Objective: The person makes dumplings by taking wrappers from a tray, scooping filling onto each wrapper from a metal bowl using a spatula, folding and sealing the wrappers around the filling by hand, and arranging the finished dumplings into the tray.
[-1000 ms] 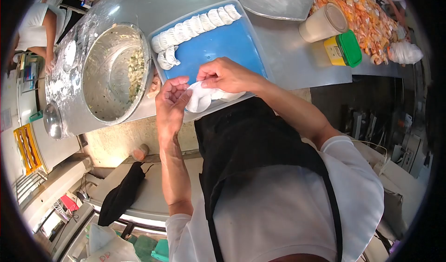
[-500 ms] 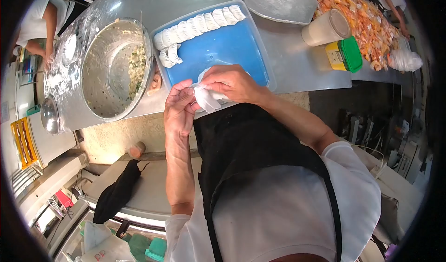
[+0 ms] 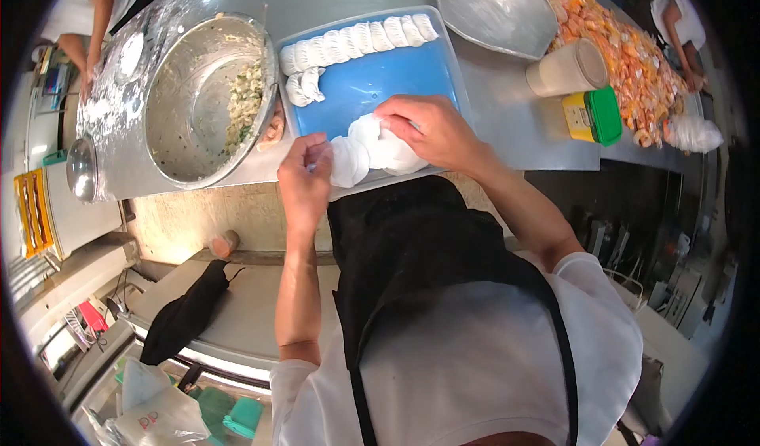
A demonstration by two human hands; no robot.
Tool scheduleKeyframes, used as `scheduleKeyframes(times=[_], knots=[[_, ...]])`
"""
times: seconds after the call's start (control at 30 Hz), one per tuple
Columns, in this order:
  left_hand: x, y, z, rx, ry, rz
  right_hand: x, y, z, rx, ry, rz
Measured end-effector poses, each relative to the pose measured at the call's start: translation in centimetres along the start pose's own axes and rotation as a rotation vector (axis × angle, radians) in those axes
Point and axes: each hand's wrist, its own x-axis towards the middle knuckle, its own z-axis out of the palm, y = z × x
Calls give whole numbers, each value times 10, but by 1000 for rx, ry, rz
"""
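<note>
My left hand (image 3: 305,183) has its fingers closed on the edge of a thin white dumpling wrapper (image 3: 349,163) at the front edge of the blue tray (image 3: 396,72). Just to the right, my right hand (image 3: 431,132) pinches the upper edge of white wrapper dough, above a pile of round wrappers (image 3: 400,158). How many layers each hand holds is hard to see. Pleated white dumplings (image 3: 356,42) line the far side of the tray, and a few more (image 3: 305,87) sit below the row's left end.
Left of the tray stands a big metal bowl (image 3: 170,117) with chopped filling (image 3: 245,106). A metal pan (image 3: 495,11), a lidded tub (image 3: 566,68), a green-lidded yellow container (image 3: 592,118) and an orange heap of pieces (image 3: 606,54) lie right. Other people work at both far sides.
My hands have moved apart from a close pinch on bunched white dough. The wrappers now lie spread out between them. The view has shifted slightly.
</note>
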Motion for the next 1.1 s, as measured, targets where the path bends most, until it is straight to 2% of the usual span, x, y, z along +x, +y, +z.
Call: scheduleKeyframes(times=[0.03, 0.07, 0.17, 0.27, 0.3, 0.33, 0.43, 0.47, 0.53, 0.6, 0.7, 0.8, 0.9, 1.0, 1.1], knots=[[-2, 9, 1, 289, 45, 189, 3, -4, -3, -52, -17, 59], [-4, 19, 0, 354, 100, 321, 5, -4, -1, -53, -22, 102], [-7, 19, 5, -483, -80, -188, 23, -39, 1, 235, -85, 239], [-13, 22, 3, -1182, -114, -482, 41, -56, 17, 424, -144, 272], [-15, 24, 1, -1417, -137, -576, 48, -57, 17, 290, -201, 177], [-17, 28, -3, -1519, -92, -543, 55, -56, 16, 157, -257, 83], [-24, 12, -19, -1346, -145, -387, 100, -51, 19, -228, -340, -126], [-27, 4, -23, -1291, -123, -391, 124, -47, 19, -404, -322, -216], [-30, -4, -24, -1300, -15, -471, 172, -26, 27, -533, -94, -591], [-31, -11, -27, -1327, 50, -508, 215, -11, 40, -836, -104, -682], [-38, -18, -36, -1353, 125, -501, 250, -33, 51, -1138, -548, -347], [-39, -16, -44, -1315, 217, -505, 261, -77, 73, -1257, -762, -265], [-38, -22, -51, -1323, 218, -522, 259, -76, 109, -1202, -858, -488], [-34, -21, -60, -1307, 233, -514, 261, -94, 96, -1185, -827, -385], [-35, -19, -68, -1307, 260, -495, 284, -86, 74, -1152, -743, -444]])
